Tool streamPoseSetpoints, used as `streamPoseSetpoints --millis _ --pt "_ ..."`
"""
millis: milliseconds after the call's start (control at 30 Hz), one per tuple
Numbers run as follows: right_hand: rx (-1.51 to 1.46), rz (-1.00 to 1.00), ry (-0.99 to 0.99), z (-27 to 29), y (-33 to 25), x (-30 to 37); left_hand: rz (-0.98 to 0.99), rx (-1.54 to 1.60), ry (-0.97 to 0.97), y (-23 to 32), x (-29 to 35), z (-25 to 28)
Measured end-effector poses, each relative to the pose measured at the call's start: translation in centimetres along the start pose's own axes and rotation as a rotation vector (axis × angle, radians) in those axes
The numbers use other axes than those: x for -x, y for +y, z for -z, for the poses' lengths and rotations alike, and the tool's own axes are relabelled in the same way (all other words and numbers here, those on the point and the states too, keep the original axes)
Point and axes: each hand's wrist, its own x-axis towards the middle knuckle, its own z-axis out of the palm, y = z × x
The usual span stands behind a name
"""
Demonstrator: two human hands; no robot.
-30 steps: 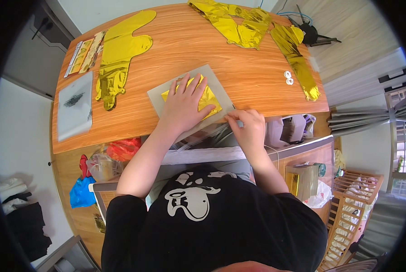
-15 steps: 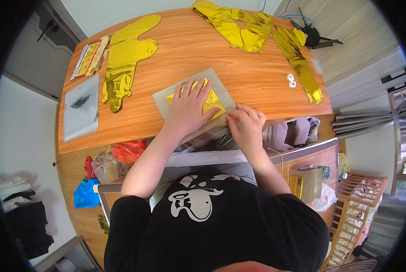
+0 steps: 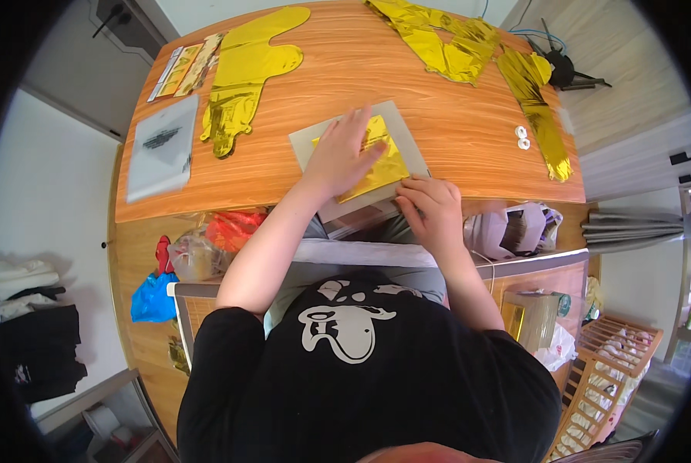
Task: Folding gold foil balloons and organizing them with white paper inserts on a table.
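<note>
A frosted clear plastic bag (image 3: pixel 412 144) lies at a slant near the table's front edge, with a folded gold foil sheet (image 3: pixel 392 166) inside or on it; I cannot tell which. My left hand (image 3: pixel 339 160) rests over the foil's left part, fingers stretched out and thumb apart. At the bag's near right corner, my right hand (image 3: pixel 434 210) has its fingers bent over the edge and its thumb below, gripping it. The bag's near end hangs past the table edge.
Flat gold foil balloons (image 3: pixel 247 73) lie on the table's left, with others (image 3: pixel 449 46) at the back right. Nearby are a clear plastic packet (image 3: pixel 160 154), printed cards (image 3: pixel 180 69) and small white rings (image 3: pixel 522 137). Plastic bags (image 3: pixel 507 230) sit below the table.
My left hand's fingers have drawn together and shifted left, uncovering more gold foil. My right hand has turned, its fingers lower over the bag's corner. The whole view has shifted slightly.
</note>
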Motion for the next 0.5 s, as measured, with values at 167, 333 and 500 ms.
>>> streamPoseSetpoints --millis 167,333,500 --pt "-0.096 -0.058 0.001 -0.3 0.5 0.3 0.245 0.984 0.514 -1.4 1.4 2.3" --pt "-0.210 -0.186 -0.055 0.3 0.3 -0.7 0.164 0.898 0.590 -3.0 10.4 4.9" --pt "-0.257 -0.097 -0.130 1.1 -2.2 -2.1 0.411 0.662 0.420 -0.5 17.5 2.9"
